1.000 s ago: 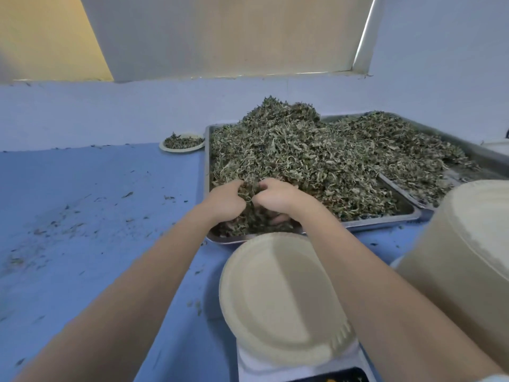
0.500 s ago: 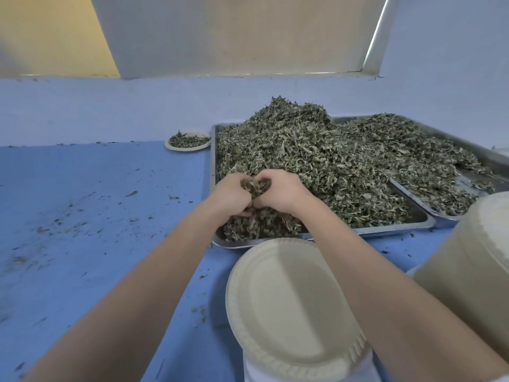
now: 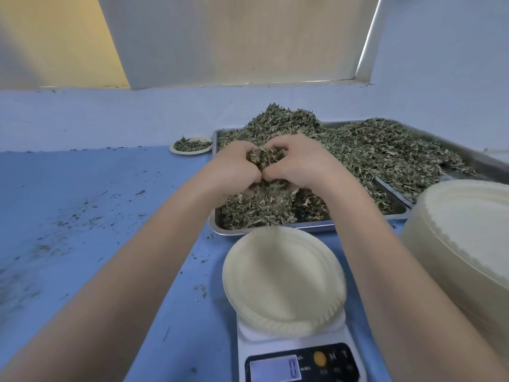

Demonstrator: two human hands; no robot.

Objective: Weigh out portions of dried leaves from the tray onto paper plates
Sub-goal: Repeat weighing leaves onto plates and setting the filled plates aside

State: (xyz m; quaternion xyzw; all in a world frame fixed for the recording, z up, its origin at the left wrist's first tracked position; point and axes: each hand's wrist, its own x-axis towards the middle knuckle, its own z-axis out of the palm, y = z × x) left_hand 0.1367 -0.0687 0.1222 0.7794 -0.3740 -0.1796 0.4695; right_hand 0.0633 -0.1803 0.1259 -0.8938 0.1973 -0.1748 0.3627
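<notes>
Head view takes in everything, with the scale as the landmark for all that follows; largest is the blue table, which carries the scale at its near edge and runs away to the left of it, flecked with leaf crumbs; next the metal tray, just beyond the scale, heaped with dried leaves, its long side running left to right; a second tray seems to overlap it further right, though its edge is partly hidden; a tall stack of paper plates stands just right of the scale; an empty paper plate rests on the scale's platform, and the display reads what looks like zero; a filled plate sits well beyond the scale and to its left, beside the tray's far left corner.

Both hands are over the near part of the tray, beyond the scale; the left hand and right hand are cupped toward each other, thumbs touching, fingers curled round one clump of leaves pressed between them.

The coming move, as I judge it, turns on one relation: the empty plate lies directly toward the person from the clump and lower, its centre nearly on the line between the two wrists; neither hand is plainly nearer, so both would draw straight back together; loose leaves may drop at the tray's near rim.
</notes>
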